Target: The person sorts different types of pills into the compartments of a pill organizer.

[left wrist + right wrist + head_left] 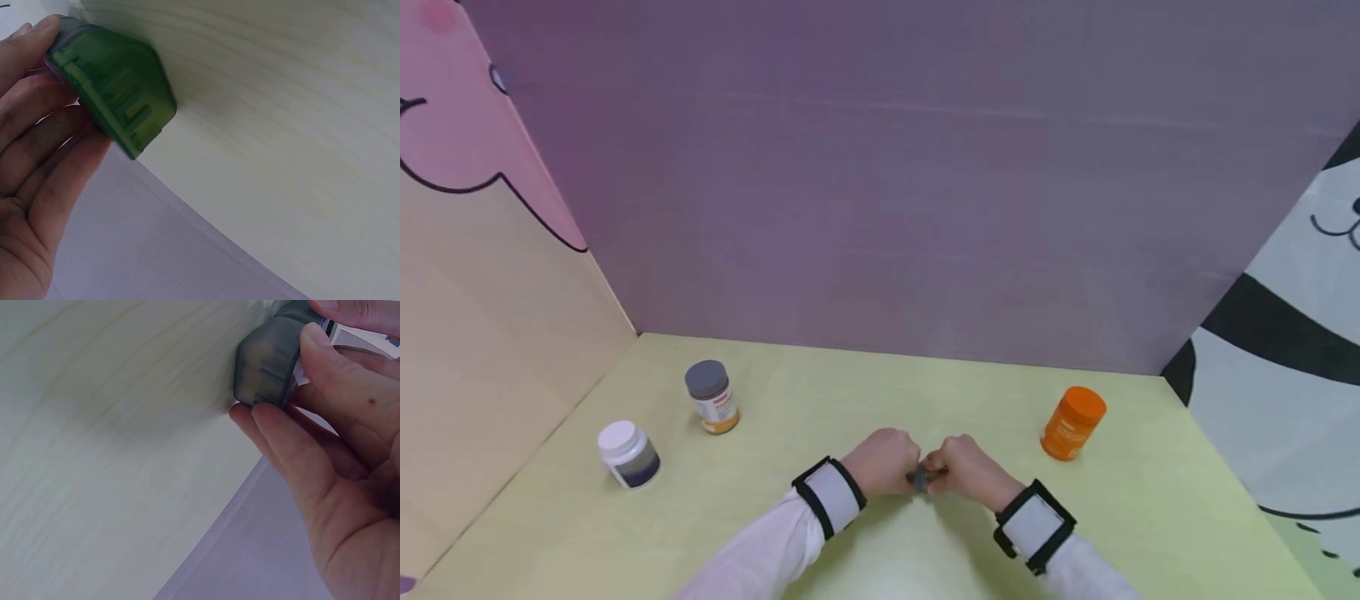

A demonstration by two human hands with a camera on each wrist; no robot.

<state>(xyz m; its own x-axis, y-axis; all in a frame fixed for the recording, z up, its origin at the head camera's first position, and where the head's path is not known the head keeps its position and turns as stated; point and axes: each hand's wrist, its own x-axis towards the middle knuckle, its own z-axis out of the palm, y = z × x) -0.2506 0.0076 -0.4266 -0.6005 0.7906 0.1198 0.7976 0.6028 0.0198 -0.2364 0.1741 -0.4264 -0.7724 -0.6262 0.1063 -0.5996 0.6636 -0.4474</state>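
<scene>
Between my two hands is a small translucent plastic case (919, 478), mostly covered by fingers in the head view. Its green end (122, 90) with raised ribs shows in the left wrist view. The right wrist view shows its grey end (265, 365). My left hand (883, 462) grips the case from the left, thumb and fingers at its edge. From the other side my right hand (970, 471) pinches it between thumb and fingers. The case is held at or just above the tabletop; I cannot tell whether it touches. Its exact kind is unclear.
On the left of the pale yellow table (850, 392) stand a white-lidded jar (628, 454) and a grey-lidded bottle (712, 398). An orange bottle (1072, 423) stands to the right. A purple panel (880, 208) closes off the back, with printed panels at both sides.
</scene>
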